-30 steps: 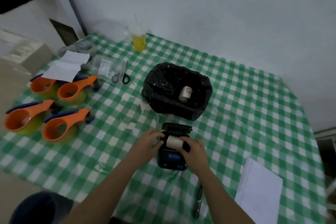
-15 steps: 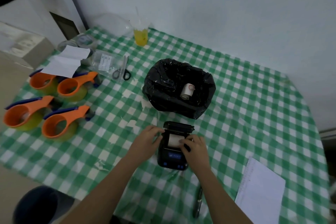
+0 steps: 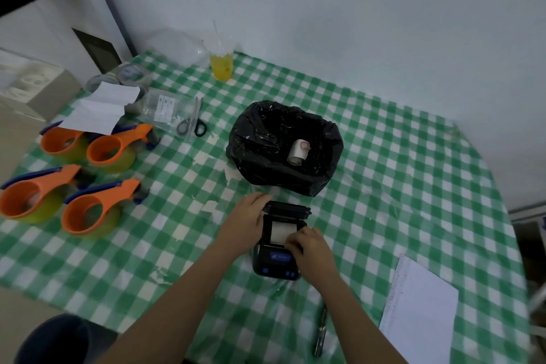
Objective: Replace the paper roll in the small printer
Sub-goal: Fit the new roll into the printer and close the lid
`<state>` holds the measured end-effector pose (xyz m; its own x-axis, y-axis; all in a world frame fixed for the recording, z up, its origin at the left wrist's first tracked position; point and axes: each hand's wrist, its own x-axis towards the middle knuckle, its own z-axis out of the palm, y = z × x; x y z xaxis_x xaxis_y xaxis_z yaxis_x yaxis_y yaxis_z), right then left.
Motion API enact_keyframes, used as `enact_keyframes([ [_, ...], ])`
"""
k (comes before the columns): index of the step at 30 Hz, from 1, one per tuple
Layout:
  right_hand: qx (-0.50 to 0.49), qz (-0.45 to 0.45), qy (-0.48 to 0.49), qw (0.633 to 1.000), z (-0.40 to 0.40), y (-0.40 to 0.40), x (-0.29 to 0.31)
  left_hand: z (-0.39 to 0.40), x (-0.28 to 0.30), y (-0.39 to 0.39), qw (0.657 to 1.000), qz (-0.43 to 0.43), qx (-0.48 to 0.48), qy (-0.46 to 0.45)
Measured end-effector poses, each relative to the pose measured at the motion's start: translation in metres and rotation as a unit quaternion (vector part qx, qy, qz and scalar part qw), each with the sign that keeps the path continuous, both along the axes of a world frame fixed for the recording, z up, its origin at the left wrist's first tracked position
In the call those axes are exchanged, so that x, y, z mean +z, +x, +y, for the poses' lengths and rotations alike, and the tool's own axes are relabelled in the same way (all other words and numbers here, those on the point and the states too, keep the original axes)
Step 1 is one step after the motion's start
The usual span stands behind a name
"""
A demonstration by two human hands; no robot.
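Note:
A small black printer [image 3: 276,263] lies on the green checked tablecloth with its lid [image 3: 287,210] flipped open toward the far side. A white paper roll [image 3: 279,232] sits inside its open compartment. My left hand [image 3: 246,220] rests flat against the printer's left side. My right hand [image 3: 310,248] lies over the printer's right front, fingertips pinching at the roll's near edge. Another white roll [image 3: 297,151] lies inside a black plastic bag [image 3: 266,139] just beyond the printer.
Several orange tape dispensers [image 3: 97,207] stand at the left. Scissors [image 3: 193,124], clear packets and a white sheet [image 3: 100,109] lie behind them. A cup of yellow drink [image 3: 221,65] stands at the far edge. A white notepad [image 3: 419,310] and a pen [image 3: 320,331] lie near right.
The white roll has gone from being held above the printer down into the open compartment. My right hand has slid toward the roll's near edge; the left hand stays at the printer's side.

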<state>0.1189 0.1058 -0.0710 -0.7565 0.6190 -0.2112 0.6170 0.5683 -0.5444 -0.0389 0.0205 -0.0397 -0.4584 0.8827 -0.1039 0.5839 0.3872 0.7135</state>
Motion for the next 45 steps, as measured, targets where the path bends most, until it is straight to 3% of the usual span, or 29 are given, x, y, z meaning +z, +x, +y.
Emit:
enact_keyframes([
  [7, -0.037, 0.035, -0.016, 0.999, -0.006, 0.007, 0.003, 0.008, -0.007, 0.001, 0.995, 0.056, -0.069, -0.052],
  [14, -0.054, 0.048, 0.013, 0.997, -0.011, 0.01, 0.002, -0.012, -0.015, 0.01, 0.997, 0.047, -0.065, -0.013],
  [21, -0.068, 0.059, 0.022, 0.996, -0.015, 0.011, 0.003, -0.03, -0.025, 0.018, 0.99, 0.105, -0.087, -0.017],
  [25, -0.184, 0.098, -0.009, 0.978, -0.01, 0.015, 0.007, -0.038, -0.032, 0.019, 0.985, 0.123, -0.117, -0.034],
  [29, -0.289, 0.054, -0.135, 0.946, 0.004, 0.013, 0.013, -0.036, -0.03, 0.019, 0.984, 0.136, -0.106, -0.039],
  [33, -0.297, -0.021, -0.199, 0.934, 0.013, 0.01, 0.01, -0.024, -0.027, 0.017, 0.994, 0.083, -0.068, -0.023],
  [40, -0.281, -0.077, -0.199, 0.936, 0.025, 0.001, 0.012, 0.001, -0.027, 0.007, 0.988, -0.081, 0.061, -0.119],
  [45, -0.258, -0.118, -0.193, 0.939, 0.032, -0.003, 0.012, 0.004, -0.033, 0.002, 0.98, -0.09, 0.079, -0.156],
])
